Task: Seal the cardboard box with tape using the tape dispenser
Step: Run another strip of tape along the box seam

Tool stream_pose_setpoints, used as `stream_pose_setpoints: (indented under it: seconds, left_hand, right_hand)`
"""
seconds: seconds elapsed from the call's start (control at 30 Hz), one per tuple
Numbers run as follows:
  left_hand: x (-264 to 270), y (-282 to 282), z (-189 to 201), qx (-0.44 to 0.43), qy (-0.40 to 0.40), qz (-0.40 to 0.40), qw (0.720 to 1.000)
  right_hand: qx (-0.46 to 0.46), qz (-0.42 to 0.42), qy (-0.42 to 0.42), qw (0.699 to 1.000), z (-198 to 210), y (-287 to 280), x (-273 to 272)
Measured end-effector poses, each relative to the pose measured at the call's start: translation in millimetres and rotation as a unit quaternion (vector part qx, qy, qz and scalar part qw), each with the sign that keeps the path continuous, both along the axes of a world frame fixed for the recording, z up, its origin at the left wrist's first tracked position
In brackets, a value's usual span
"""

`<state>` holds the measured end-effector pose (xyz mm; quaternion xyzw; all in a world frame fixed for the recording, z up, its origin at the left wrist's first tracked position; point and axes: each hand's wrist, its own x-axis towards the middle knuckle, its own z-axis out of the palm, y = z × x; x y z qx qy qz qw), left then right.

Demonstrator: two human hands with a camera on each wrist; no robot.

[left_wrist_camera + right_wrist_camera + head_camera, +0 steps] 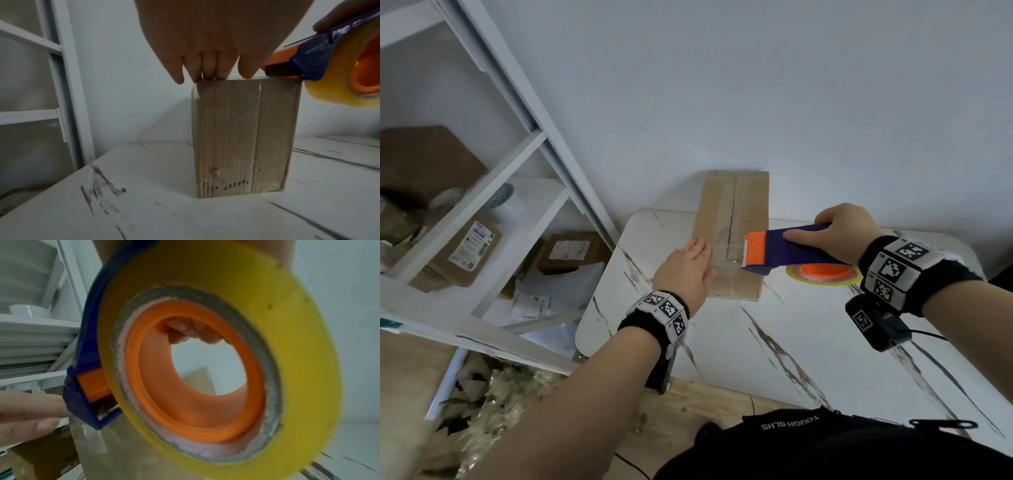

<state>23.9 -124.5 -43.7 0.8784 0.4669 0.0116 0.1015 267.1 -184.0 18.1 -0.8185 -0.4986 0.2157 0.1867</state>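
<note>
Tape roll [216,353]: yellow, orange core, fills the right-wrist view, mounted in the blue-and-orange dispenser [787,251]. Right hand [835,236] grips the dispenser from above, thumb along its side, fingers curled round the far edge. Orange cutter end sits on top of the box [732,236], at the centre seam near the front edge. A short piece of clear tape [93,439] lies on the cardboard just below the dispenser's nose.

Left hand [686,270]: flat, fingers straight and together, pressing on the box top left of the seam, just beside the cutter. Left-wrist view shows fingertips [209,71] on the top edge.

Box stands upright on the white marbled bench [808,342], near its back-left corner, by the wall. White shelf [482,192] to the left holds parcels.
</note>
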Motion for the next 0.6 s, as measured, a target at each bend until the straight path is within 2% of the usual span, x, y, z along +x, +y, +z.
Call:
stream_pose_setpoints:
  seconds: [0.17, 0.33, 0.43, 0.6]
  left_hand:
    - [9.8, -5.6, 1.6, 0.031, 0.007, -0.042, 0.999]
    - [22.5, -11.5, 3.5, 0.020, -0.010, -0.037, 0.999]
    - [30.4, -16.8, 1.8, 0.017, -0.015, -0.062, 0.998]
    - [41.3, -24.4, -5.7, 0.006, 0.027, -0.045, 0.999]
  right_hand:
    - [-0.003, 0.001, 0.014, 1.000, -2.5, -0.4, 2.6]
    - [0.000, 0.008, 0.025, 1.000, -4.4, -1.7, 5.0]
    - [-0.002, 0.009, 0.034, 0.999, -5.3, -2.2, 5.9]
    - [-0.001, 0.012, 0.050, 0.999, -8.3, -2.0, 8.2]
